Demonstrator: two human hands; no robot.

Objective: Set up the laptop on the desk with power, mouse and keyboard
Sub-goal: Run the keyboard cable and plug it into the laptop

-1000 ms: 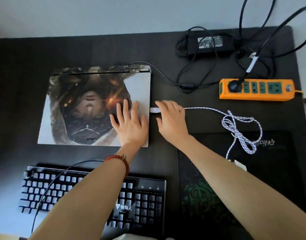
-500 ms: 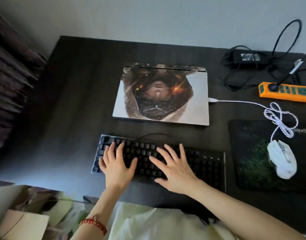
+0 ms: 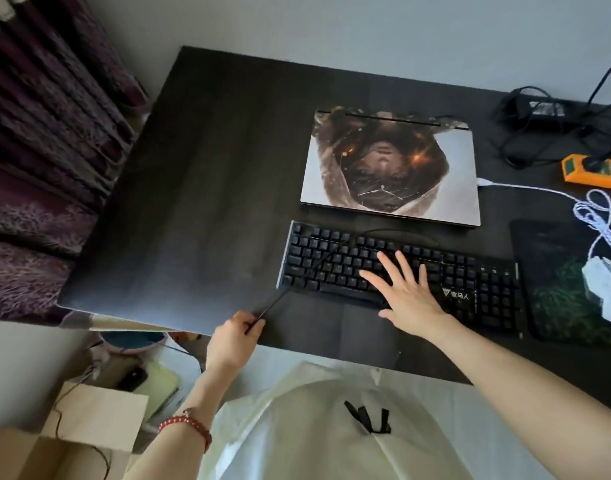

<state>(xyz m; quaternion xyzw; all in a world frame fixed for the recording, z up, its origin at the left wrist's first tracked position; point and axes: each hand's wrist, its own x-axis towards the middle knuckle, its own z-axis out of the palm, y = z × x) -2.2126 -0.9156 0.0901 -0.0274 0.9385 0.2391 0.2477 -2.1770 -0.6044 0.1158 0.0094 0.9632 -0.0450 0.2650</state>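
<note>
Dark desk (image 3: 207, 174): closed laptop (image 3: 390, 168) far right, mouse cable now plugged in. Both hands have moved to the keyboard (image 3: 397, 271); left hand (image 3: 233, 341) pinches its cable (image 3: 279, 299) at the near edge, right hand (image 3: 406, 292) spread flat on keys. Keyboard hookup looks next.

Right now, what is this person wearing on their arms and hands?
Both forearms are bare, with no sleeves showing. The left hand has a bracelet of round red beads at its wrist. The right hand has no ring, watch or glove in view.
</note>
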